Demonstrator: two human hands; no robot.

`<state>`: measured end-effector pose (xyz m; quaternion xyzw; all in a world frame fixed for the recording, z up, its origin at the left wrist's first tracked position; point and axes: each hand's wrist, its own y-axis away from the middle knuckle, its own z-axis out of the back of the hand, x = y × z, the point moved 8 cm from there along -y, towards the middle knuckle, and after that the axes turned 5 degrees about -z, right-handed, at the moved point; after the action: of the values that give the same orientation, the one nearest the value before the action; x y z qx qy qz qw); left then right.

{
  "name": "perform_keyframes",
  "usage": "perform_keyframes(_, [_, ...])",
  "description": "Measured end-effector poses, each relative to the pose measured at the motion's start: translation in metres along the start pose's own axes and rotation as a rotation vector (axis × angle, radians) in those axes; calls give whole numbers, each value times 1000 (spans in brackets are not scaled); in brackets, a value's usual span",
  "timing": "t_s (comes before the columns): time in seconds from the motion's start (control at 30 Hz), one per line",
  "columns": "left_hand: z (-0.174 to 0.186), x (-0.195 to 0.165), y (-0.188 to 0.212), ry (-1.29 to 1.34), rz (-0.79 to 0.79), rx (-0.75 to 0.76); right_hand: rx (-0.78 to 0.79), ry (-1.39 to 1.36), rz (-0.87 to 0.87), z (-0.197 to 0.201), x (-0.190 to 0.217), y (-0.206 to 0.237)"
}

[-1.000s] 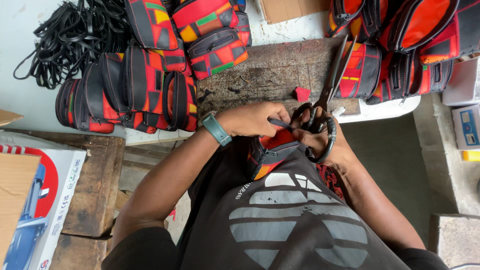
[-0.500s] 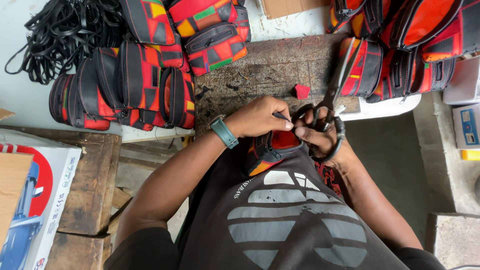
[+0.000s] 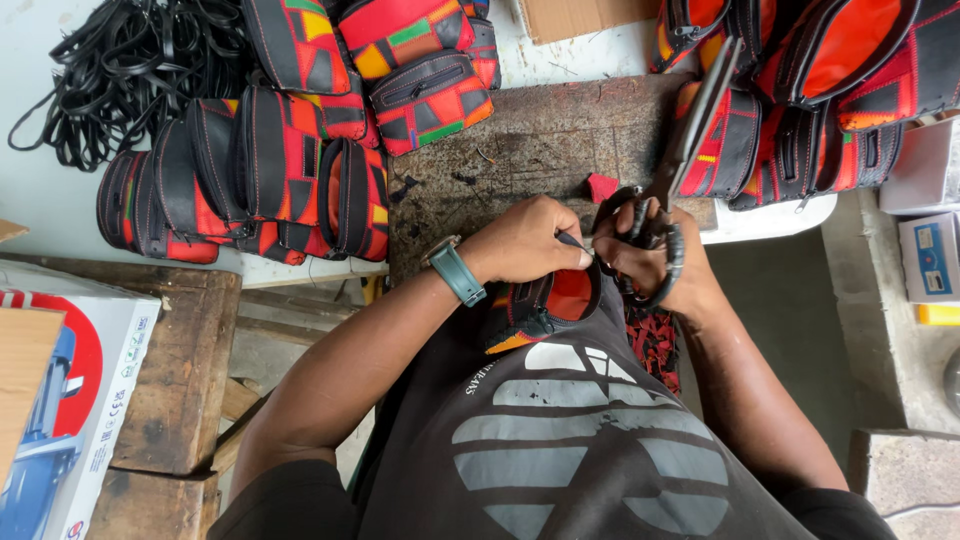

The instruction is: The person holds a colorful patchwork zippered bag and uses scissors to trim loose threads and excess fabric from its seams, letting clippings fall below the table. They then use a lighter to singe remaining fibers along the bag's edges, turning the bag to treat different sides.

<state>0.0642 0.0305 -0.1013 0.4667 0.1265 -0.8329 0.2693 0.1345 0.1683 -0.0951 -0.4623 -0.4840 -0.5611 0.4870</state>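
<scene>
Two hands over red pouch [image 3: 545,305], left hand [image 3: 525,240] pinching it, right hand [image 3: 655,255] gripping scissors [image 3: 685,150]

We see soft, even daylight filling the frame, bright on the pale table [image 3: 60,200] at upper left, without glare. Shadows stay faint and short. Focus is sharp at centre; the frame's edges bend slightly, and the lower corners look a little soft.

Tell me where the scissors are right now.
In the head view the scissors sit right of centre, gripped by the right hand over the dark worktable, blades angled up toward the pile of red and black pouches.
</scene>
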Motion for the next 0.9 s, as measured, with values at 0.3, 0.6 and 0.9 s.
perform_keyframes(0.3, [6,-24,9,-40,-148,-83,-43,-131,-111,13,-10,2])
perform_keyframes(0.6, [4,-26,6,-86,-153,-56,112,118,-39,3,24,3])
perform_keyframes(0.9, [0,-22,5,-67,-157,-35,105,51,79,-1,23,4])
